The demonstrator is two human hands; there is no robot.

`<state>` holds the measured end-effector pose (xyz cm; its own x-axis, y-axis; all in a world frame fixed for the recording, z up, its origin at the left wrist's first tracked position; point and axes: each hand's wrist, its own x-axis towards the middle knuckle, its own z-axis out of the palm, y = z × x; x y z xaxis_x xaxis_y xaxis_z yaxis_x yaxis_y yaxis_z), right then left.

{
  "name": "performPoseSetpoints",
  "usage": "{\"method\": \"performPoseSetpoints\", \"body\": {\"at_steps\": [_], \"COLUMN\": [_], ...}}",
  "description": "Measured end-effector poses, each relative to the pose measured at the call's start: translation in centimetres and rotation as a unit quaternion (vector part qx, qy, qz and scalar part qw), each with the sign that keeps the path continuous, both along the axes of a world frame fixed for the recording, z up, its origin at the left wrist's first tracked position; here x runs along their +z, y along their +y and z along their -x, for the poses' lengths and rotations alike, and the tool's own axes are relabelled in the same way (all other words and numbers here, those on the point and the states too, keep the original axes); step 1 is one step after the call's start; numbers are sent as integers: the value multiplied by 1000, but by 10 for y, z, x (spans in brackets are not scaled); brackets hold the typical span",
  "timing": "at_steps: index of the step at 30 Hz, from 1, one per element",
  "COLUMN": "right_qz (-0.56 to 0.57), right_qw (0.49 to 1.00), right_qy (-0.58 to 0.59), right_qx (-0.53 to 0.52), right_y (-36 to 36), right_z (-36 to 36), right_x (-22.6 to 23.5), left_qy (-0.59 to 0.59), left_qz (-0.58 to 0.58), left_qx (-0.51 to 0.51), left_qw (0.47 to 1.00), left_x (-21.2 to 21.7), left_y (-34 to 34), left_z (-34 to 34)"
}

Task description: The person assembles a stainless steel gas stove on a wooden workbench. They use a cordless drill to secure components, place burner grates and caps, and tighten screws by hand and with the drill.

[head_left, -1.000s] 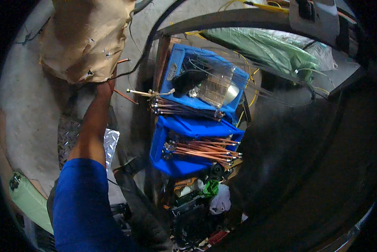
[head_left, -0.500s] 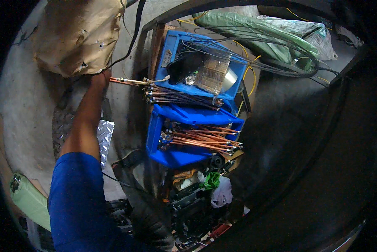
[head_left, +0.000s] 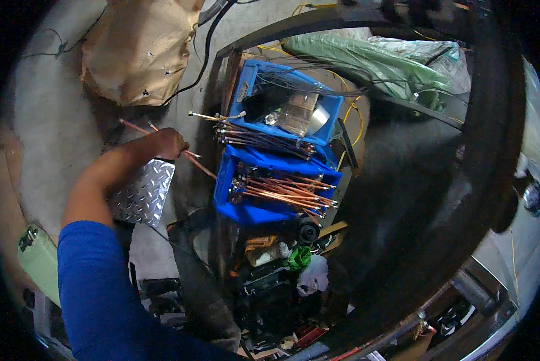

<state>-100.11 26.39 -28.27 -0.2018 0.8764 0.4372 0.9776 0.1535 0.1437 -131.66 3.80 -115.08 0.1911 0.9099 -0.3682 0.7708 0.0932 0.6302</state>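
My left hand (head_left: 169,144) is closed around a few thin copper tubes (head_left: 201,166), which stick out on both sides of the fist. Their right end points at the near blue bin (head_left: 223,191); whether they touch it I cannot tell. More copper tubes (head_left: 288,194) with metal end fittings lie in that bin, some reaching over its rim. Beside it, a bundle of darker tubes (head_left: 267,139) rests along the edge of the lighter blue bin (head_left: 243,84). Below the fist is a diamond-patterned metal plate (head_left: 151,191). No right hand shows.
A large brown paper sack (head_left: 138,51) stands at the far left, with a black cable (head_left: 207,51) beside it. A dark metal frame (head_left: 282,29) arches over the bins. Green wrapped bundles (head_left: 354,57) lie behind. Nearer me are a green bag (head_left: 300,257) and mixed clutter.
My left hand has come from beside the paper sack toward me and the near bin, now with copper tubes showing in it. The view has shifted, bringing more of the right side into sight.
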Motion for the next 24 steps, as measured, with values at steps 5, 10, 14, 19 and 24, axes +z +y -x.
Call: {"method": "performPoseSetpoints", "body": {"at_steps": [5, 10, 14, 19, 24], "right_qz": [8, 9, 14, 17, 16], "right_qw": [1000, 1000, 1000, 1000, 1000], "right_qy": [14, 17, 13, 22, 9], "right_qx": [9, 18, 19, 12, 12], "right_y": [-1, 3, 8, 12, 19], "right_z": [-15, -21, -24, -25, -22], "right_x": [12, 17, 19, 16, 17], "left_qy": [77, 154, 41, -279, -330], "left_qz": [-189, -200, -338, -219, -337], "left_qx": [-43, 20, 52, 142, 187], "left_qw": [978, 967, 939, 924, 861], "left_x": [130, 229, 262, 294, 250], "left_y": [1, 12, 59, 182, 264], "left_z": [-1, -21, -35, -161, -243]}}
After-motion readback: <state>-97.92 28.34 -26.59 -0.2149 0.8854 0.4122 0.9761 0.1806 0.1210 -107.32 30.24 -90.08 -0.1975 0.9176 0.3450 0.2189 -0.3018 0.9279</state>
